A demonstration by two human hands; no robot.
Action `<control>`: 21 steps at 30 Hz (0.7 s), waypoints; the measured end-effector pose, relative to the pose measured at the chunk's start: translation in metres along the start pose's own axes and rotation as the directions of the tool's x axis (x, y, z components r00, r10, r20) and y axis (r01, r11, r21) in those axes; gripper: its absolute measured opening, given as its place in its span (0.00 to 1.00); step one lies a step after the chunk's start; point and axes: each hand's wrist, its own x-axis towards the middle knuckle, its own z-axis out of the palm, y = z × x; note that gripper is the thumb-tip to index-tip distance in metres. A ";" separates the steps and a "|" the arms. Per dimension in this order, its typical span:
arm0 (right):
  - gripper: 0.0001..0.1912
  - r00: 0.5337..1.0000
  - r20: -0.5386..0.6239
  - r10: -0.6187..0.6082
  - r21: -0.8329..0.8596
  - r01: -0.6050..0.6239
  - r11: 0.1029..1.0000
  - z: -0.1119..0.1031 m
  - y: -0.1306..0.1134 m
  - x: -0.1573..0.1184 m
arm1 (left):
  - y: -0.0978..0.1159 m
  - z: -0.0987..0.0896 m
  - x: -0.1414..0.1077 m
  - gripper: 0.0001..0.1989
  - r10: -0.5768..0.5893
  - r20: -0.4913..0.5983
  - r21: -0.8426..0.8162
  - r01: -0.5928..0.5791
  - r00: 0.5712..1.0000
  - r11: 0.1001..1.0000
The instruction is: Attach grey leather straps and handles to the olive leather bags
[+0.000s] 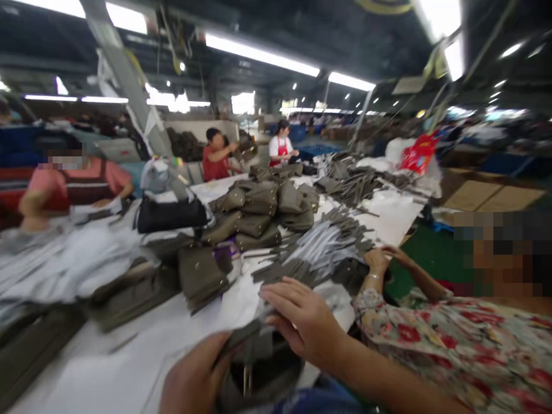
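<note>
An olive-brown handbag [269,374] is low in front of me, its mouth facing up and a thin gold-coloured metal piece showing on it. My left hand [194,374] grips the bag's near left edge, thumb over the rim. On the far side, my right hand [304,319] has its fingers bent together over the upper edge, with a grey-brown part of the bag between fingers and thumb. Motion blur softens both hands, and the bag's bottom is out of view. Beyond them, a finished-looking olive bag [202,273] lies on the white table [176,339].
Several olive bags [254,201] are piled mid-table, beside grey and olive strips [328,241]. White material [77,259] and a black bag [172,214] lie left. A co-worker in a floral top [466,339] sits close at my right, both hands at the table edge. Other people work opposite.
</note>
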 end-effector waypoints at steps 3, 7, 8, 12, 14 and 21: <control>0.25 0.994 0.105 -0.009 0.147 -0.007 0.989 0.004 -0.021 0.014 | 0.011 -0.005 0.001 0.11 0.111 0.041 0.119 -0.115 0.993 0.986; 0.17 0.948 0.285 0.143 0.236 -0.214 0.948 0.017 -0.002 0.020 | -0.001 -0.012 0.019 0.10 0.171 0.003 0.136 -0.170 0.985 0.976; 0.16 0.935 0.310 0.171 0.271 -0.259 0.927 0.021 0.008 0.018 | -0.009 -0.012 0.020 0.10 0.121 -0.033 0.106 -0.116 0.992 0.988; 0.18 0.880 0.359 0.311 0.397 -0.446 0.802 0.036 0.040 -0.004 | -0.055 0.013 -0.002 0.10 -0.120 -0.053 -0.001 0.120 0.991 0.993; 0.19 0.854 0.411 0.320 0.431 -0.491 0.757 0.047 0.049 -0.018 | -0.078 0.036 -0.021 0.09 -0.182 0.076 0.014 0.182 0.980 0.983; 0.30 0.539 0.804 0.252 0.295 -0.729 0.618 0.124 0.055 -0.057 | -0.110 0.096 -0.049 0.14 -0.251 0.202 0.138 0.226 0.947 0.964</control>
